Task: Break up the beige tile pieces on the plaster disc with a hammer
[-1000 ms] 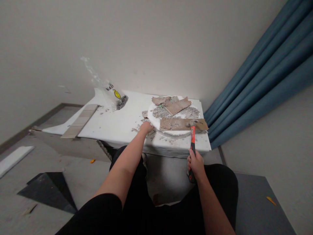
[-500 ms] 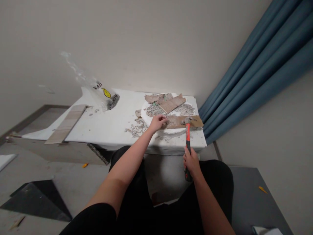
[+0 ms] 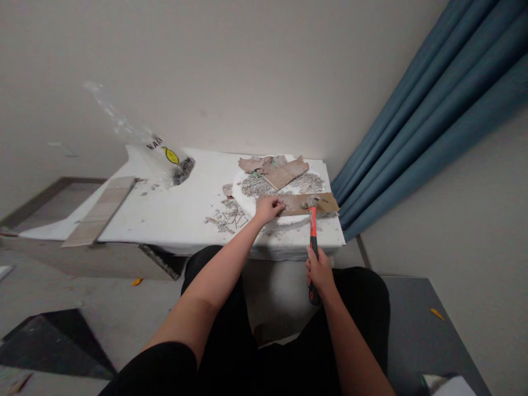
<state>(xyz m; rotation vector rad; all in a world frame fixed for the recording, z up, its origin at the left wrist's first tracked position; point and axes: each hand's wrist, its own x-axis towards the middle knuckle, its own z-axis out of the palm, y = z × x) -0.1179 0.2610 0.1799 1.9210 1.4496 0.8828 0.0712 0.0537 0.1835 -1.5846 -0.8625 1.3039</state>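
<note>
My right hand (image 3: 319, 272) is wrapped round the black-and-red handle of a claw hammer (image 3: 313, 225). The hammer's head rests on or just over a brown, flat strip (image 3: 295, 204) littered with grey crumbs. My left hand (image 3: 269, 209) lies at the strip's left part with its fingers curled in a pinch; whatever is between them is too small to make out. Under the strip is a round white board (image 3: 241, 201) bearing grey rubble (image 3: 253, 185). Broken brown pieces (image 3: 286, 171) lie on the rubble behind the strip.
On the white-covered table (image 3: 177, 214), loose nails and debris (image 3: 231, 216) lie left of the round board. A clear plastic bag (image 3: 165, 159) stands farther left, near a long flat board (image 3: 101, 212). A blue curtain (image 3: 396, 126) hangs at right. A dark angular piece (image 3: 58, 344) lies on the floor.
My left hand has shifted slightly right along the strip, its fingers still curled. The hammer stays in about the same place on the strip. The whole view has turned a little.
</note>
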